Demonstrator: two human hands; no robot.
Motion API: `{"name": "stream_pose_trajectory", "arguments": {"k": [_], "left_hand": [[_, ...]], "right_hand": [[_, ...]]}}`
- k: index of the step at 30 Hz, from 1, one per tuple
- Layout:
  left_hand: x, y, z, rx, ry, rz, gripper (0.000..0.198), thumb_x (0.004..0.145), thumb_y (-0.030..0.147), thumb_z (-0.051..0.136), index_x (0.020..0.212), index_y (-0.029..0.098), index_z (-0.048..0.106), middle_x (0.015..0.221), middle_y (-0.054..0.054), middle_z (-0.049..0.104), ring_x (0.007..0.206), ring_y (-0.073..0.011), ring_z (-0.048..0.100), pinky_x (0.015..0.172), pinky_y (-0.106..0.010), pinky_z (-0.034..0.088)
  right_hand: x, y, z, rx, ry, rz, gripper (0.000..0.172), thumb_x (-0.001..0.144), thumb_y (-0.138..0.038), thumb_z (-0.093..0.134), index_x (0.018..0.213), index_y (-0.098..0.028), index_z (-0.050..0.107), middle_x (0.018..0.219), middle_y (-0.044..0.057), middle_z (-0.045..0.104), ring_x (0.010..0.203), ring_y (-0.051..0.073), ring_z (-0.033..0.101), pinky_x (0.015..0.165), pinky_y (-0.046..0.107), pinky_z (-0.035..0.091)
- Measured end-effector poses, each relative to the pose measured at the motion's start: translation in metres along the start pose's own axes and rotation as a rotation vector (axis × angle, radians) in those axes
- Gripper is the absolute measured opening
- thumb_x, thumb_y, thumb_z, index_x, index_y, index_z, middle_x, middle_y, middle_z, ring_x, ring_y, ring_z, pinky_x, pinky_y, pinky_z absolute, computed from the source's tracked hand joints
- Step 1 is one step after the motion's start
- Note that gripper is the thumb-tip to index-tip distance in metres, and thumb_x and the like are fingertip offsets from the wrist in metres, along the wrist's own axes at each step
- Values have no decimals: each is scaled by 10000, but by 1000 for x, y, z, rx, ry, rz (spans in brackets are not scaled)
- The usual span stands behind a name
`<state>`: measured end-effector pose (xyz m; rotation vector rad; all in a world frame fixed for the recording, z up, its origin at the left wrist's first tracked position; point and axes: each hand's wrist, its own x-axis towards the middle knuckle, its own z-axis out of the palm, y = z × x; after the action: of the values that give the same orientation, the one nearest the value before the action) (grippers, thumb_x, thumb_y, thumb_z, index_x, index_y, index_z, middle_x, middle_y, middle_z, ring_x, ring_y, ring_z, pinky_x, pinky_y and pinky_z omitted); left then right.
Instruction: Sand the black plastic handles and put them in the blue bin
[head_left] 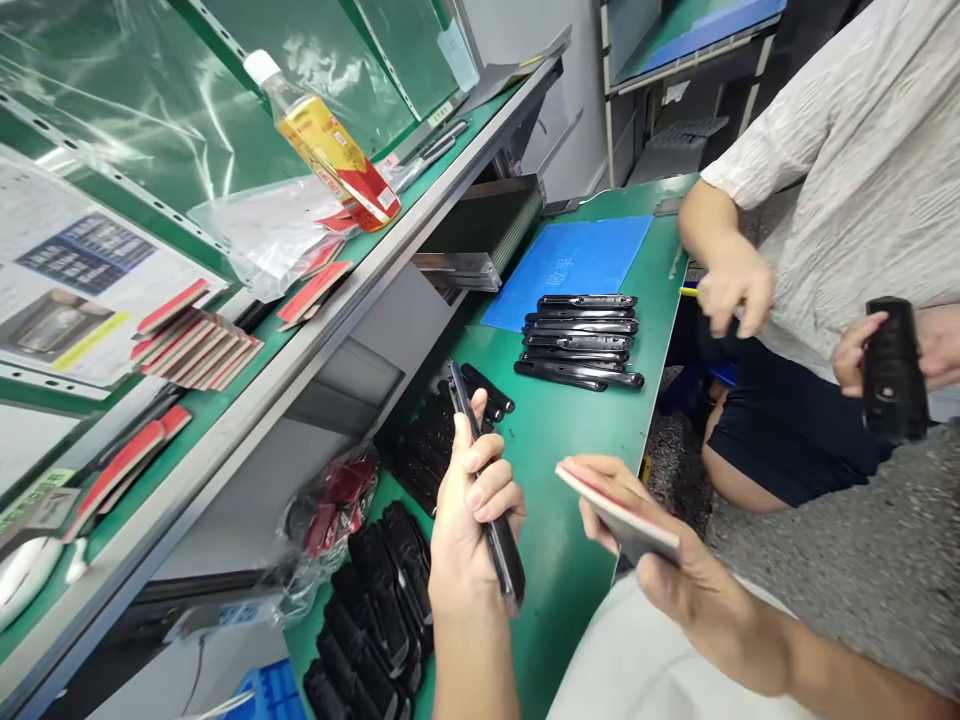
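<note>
a: what's in the left hand (469,525)?

b: a slim black phone body (504,552), held up on its edge and tilted. the fingers (487,478) sit close together, curled round its side.

a: and the right hand (679,575)?

b: it pinches a flat pale card with a red face (619,510) between thumb and fingers, which are slightly spread. the card is up in the air over the tabletop, near the left hand but not touching it.

a: what's lying below them?

b: a green tabletop (555,480). just beside the left hand is a cluster of black strips (424,440), and lower down are rows of black phone cases (367,620). farther off, a neat stack of black handsets (581,340) lies at the edge of a blue sheet (566,265).

a: anyone else there?

b: yes, a seated co-worker (847,180) in a crinkled white top, on the right. one of their hands (851,350) holds a black phone (892,370), and the other hand (735,285) is beside a yellow pen tip (688,291).

a: and to the left?

b: a grey-edged shelf (247,385) carries a drink bottle with a yellow label (322,140) and a row of red-edged pads (199,348).
</note>
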<state>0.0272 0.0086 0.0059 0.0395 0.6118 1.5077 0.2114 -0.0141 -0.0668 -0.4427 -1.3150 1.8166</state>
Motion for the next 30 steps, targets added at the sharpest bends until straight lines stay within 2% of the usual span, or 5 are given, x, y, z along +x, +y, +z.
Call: {"name": "stream_pose_trajectory", "arguments": {"k": [6, 13, 21, 24, 30], "left_hand": [[-2, -3, 2, 20, 11, -37, 361, 1019, 327, 422, 1343, 188, 499, 573, 115, 395, 328, 6, 418, 287, -76, 284], [1, 0, -1, -7, -25, -62, 355, 1020, 291, 428, 1354, 193, 493, 582, 111, 412, 343, 11, 424, 306, -68, 288], [11, -1, 1, 31, 28, -68, 329, 1025, 308, 398, 1267, 153, 559, 502, 106, 370, 420, -38, 443, 397, -123, 355], [10, -6, 2, 178, 30, -8, 286, 1016, 259, 423, 1214, 143, 595, 501, 91, 352, 469, -67, 417, 423, -167, 336], [2, -17, -3, 412, 27, 18, 345, 965, 226, 531, 1299, 150, 565, 697, 48, 445, 496, -29, 348, 426, -147, 264]], "right_hand": [[22, -13, -10, -770, -64, -707, 450, 1005, -185, 449, 1455, -172, 431, 1473, 139, 515, 1276, 225, 508, 1048, 445, 367], [23, 0, 17, -997, -280, -1133, 288, 982, -284, 494, 928, -212, 768, 1264, -56, 702, 883, 122, 614, 657, 278, 437], [28, -4, 19, -905, -329, -1052, 152, 921, -266, 612, 972, -196, 737, 1061, 1, 782, 746, 129, 599, 629, 291, 410], [28, -7, 10, -910, -177, -1002, 220, 920, -323, 620, 1075, -196, 710, 1147, 17, 759, 880, 188, 605, 748, 347, 420], [31, -3, 2, -1176, -194, -1131, 271, 909, -453, 592, 1096, -317, 732, 1274, -142, 679, 736, 135, 556, 642, 305, 398]]}}
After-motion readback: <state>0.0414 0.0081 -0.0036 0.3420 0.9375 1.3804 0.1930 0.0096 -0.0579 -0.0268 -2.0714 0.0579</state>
